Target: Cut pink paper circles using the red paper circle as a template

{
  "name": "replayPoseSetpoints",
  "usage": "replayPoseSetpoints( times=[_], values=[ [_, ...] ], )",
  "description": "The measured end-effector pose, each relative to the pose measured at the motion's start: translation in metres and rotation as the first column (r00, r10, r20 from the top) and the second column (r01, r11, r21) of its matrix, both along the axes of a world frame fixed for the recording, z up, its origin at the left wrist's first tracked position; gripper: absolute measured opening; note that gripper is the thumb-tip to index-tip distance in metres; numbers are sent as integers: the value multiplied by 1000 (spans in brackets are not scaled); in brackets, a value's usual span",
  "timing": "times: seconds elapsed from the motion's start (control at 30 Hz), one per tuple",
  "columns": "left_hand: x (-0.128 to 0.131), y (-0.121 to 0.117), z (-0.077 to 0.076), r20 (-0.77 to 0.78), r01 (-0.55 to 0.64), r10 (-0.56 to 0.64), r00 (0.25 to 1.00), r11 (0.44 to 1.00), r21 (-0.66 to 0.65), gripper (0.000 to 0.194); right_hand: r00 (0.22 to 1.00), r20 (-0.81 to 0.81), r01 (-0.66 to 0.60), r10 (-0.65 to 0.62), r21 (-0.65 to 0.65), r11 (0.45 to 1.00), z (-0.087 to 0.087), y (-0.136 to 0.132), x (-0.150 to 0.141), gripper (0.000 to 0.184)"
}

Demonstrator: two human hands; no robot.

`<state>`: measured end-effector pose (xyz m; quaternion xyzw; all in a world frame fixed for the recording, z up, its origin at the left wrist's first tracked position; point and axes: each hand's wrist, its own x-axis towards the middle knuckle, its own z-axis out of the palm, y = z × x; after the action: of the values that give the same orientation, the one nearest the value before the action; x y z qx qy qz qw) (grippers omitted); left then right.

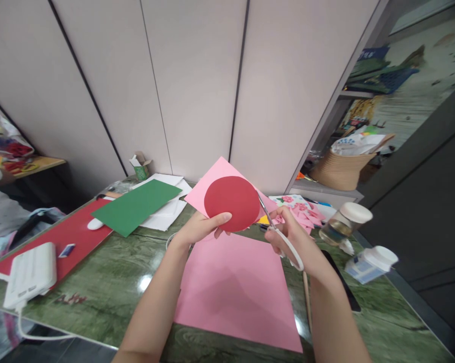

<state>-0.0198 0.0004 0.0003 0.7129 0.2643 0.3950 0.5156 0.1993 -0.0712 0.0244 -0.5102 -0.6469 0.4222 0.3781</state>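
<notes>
A red paper circle (231, 201) lies against a piece of pink paper (220, 169), and my left hand (205, 227) pinches both, thumb on the red face. My right hand (290, 234) grips white-handled scissors (288, 247). Their blades (264, 205) meet the right edge of the red circle, with pink paper on the far side of them. Below the hands, a large pink sheet (237, 292) is spread on the green table (114, 282). Pink paper scraps (301, 214) lie just beyond my right hand.
At left are a green sheet (138, 204), white papers (165, 217), a red sheet (79, 227) and a white power bank (33, 275) with a cable. A glass jar (337, 229), a white bottle (371, 263) and a dark phone-like slab (343, 282) stand or lie at right.
</notes>
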Motion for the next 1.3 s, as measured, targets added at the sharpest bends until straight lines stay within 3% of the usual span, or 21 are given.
replayPoseSetpoints(
  times=[0.27, 0.53, 0.8, 1.1, 1.3],
  values=[
    [3, 1, -4, 2, 13, -13, 1000, 1000, -25, 33, 1000, 14, 11, -12, 62, 998, -12, 6, 4, 24],
    [0, 1, -1, -12, 27, -27, 1000, 1000, -4, 33, 998, -57, -19, 19, 4, 1000, -4, 1, 2, 29],
    [-5, 0, 0, -56, 14, -16, 998, 999, -29, 33, 999, -45, 17, -16, 19, 1000, -20, 9, 8, 30],
    [-6, 2, 1, -55, 34, -36, 998, 999, -34, 33, 1000, -16, 22, -23, -36, 999, -1, 0, 4, 33],
    [-5, 5, -2, 4, 95, -95, 995, 993, -74, 33, 1000, 6, -16, 16, -16, 1000, -5, 1, 8, 28]
  ],
)
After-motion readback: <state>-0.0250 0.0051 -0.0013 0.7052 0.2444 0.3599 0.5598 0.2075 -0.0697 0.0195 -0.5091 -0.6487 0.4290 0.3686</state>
